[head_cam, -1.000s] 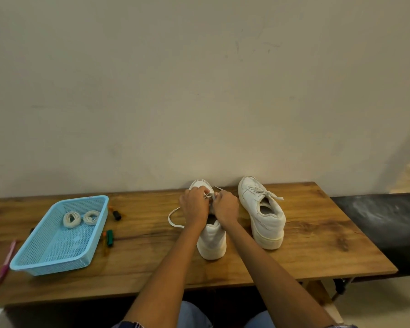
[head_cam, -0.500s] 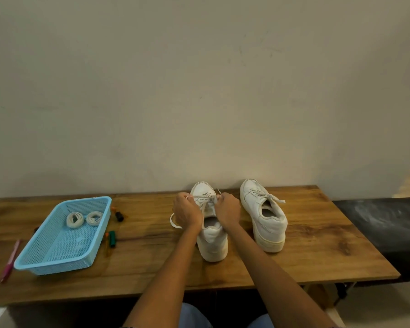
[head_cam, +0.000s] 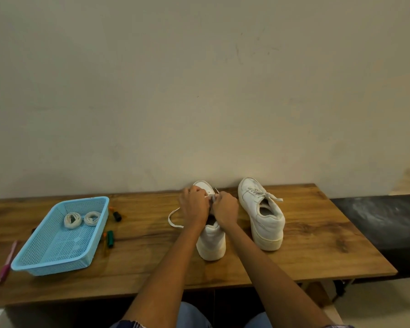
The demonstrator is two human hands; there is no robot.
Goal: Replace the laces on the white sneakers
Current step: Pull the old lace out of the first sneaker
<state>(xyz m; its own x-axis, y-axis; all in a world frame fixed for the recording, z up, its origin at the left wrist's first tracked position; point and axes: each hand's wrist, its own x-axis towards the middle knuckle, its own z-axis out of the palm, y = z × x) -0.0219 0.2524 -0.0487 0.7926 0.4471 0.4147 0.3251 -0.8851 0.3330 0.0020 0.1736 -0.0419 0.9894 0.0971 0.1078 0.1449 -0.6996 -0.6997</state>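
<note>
Both hands [head_cam: 208,207] pinch the lace [head_cam: 173,218] over the sneaker [head_cam: 211,242], mid-table.

1 head view, looking forward and down over table [head_cam: 294,252], wall beyond, hands near centre.

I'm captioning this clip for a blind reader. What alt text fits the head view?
Both hands, left hand and right hand, pinch the lace over the near white sneaker on a wooden table. A second sneaker stands to its right; a blue basket at left holds two coiled laces.
</note>
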